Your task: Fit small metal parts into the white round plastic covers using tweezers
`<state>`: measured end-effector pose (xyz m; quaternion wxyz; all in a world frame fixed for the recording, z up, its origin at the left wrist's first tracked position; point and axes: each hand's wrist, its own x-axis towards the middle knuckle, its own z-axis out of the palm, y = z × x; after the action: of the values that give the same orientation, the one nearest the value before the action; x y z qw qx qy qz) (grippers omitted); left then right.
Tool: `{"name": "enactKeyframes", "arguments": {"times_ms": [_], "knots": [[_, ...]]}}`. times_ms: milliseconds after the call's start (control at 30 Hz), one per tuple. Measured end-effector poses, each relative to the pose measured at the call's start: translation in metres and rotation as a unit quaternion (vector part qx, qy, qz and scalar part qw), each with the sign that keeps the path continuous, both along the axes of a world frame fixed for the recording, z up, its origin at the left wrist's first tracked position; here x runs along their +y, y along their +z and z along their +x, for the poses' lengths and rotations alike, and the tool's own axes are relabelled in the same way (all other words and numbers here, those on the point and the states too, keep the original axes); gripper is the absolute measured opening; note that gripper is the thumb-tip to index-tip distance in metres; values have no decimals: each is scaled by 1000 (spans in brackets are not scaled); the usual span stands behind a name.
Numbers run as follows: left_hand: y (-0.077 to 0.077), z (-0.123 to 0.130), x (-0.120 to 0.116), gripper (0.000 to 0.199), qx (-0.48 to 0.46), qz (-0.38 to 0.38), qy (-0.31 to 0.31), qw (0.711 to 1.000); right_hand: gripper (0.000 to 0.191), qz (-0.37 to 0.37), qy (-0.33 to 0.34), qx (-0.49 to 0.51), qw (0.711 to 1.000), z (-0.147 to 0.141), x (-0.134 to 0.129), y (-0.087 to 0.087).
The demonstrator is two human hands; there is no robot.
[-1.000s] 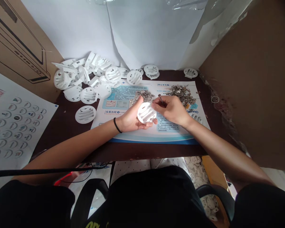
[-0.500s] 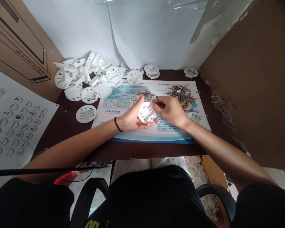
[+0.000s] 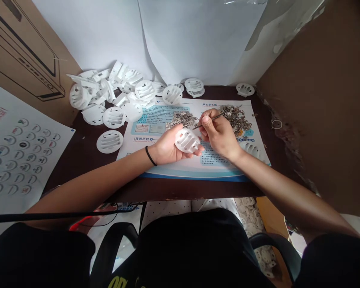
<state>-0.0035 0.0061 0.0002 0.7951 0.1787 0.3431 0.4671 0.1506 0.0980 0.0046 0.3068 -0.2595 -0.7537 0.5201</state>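
White vented plastic disc point(image 3: 187, 140) on left hand point(image 3: 165, 146), slim metal tweezers point(image 3: 217, 117) at its rim

Left hand palm up, fingers curled under the disc, cradling it, not clenched. Right hand point(image 3: 219, 134) closed in a pinch on the tweezers, thumb and fingers near the tool's middle. Disc between the hands, resting on the left, around 3 o'clock from that palm. Right hand just beside it at about 2 o'clock, apart from it. Disc slats on a long axis running roughly 10 to 4 o'clock. Tweezers on a 2-to-8 o'clock line, tip just off the disc's upper-left edge; contact not clear from this view. Small heap of metal bits point(image 3: 181, 119) at 12 o'clock from the disc, larger heap point(image 3: 232, 118) at 2 o'clock, both on a printed blue-and-white sheet point(image 3: 219, 176) over the dark bench point(image 3: 252, 188). Heap of white discs point(image 3: 108, 94) at 10 o'clock.

Versus the earlier frame: tweezers now in clear view, right fingers lifted back from the disc, disc slightly toward 3 o'clock.
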Motion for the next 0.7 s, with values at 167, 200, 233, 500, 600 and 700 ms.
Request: {"name": "enactKeyframes", "arguments": {"times_ms": [167, 200, 233, 500, 600, 700], "knots": [[-1, 1, 1, 75, -1, 13, -8, 1000, 55, 66, -11, -27, 997, -1, -5, -3], [-2, 2, 1, 75, -2, 11, -5, 1000, 53, 76, -17, -36, 996, -1, -7, -2], [-2, 2, 1, 75, -1, 10, 0, 1000, 50, 83, -22, -44, 995, -1, -8, -1], [3, 8, 1, 69, 13, -2, 26, 1000, 33, 91, -23, -65, 993, -1, -13, 2], [6, 9, 2, 67, 31, -15, 33, 999, 31, 91, -15, -53, 994, 0, -14, 0], [8, 10, 1, 65, 40, -15, 37, 998, 31, 93, -9, -37, 995, 0, -15, 0]]}}
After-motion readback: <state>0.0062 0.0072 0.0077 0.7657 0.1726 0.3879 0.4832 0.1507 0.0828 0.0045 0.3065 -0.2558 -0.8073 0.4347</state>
